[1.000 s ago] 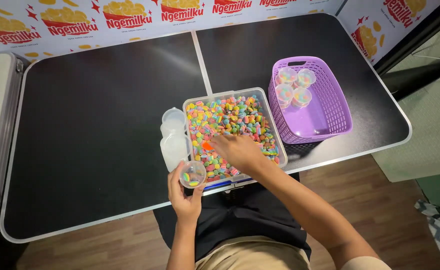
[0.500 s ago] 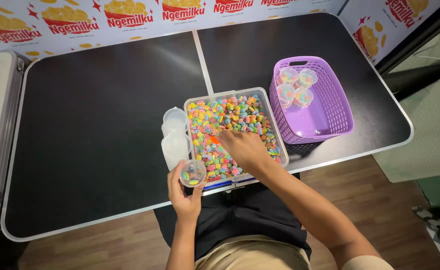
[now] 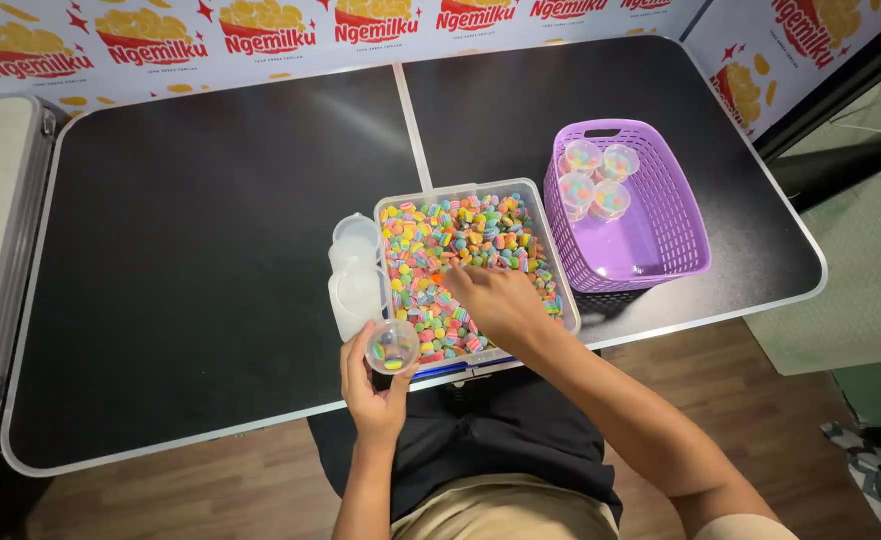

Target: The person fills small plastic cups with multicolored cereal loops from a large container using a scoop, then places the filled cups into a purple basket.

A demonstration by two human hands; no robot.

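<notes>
Over the tray (image 3: pixel 561 290) of coloured candies (image 3: pixel 461 245), the right hand (image 3: pixel 496 300) is down among the pieces, fingers curled into the heap; whether they have pinched a candy I cannot tell. A second ago that hand sat nearer the tray's front left, so it has slid a little toward the middle and right, raking for another pick. The left hand (image 3: pixel 373 385) holds steady just as before, gripping a small clear cup (image 3: pixel 393 347) at the tray's near left corner, a few candies already in the bottom. So the cup looks only part filled, with more to go in. Beside the tray on the left lies a stack of empty cups (image 3: pixel 356 270). To the right, a purple basket (image 3: pixel 661 240) holds four filled cups (image 3: pixel 596 178) in its far corner. All of it sits on a black folding table (image 3: pixel 191 260), a seam down its middle, wooden floor (image 3: pixel 221 480) below, a printed banner (image 3: pixel 261 30) along the far edge.
</notes>
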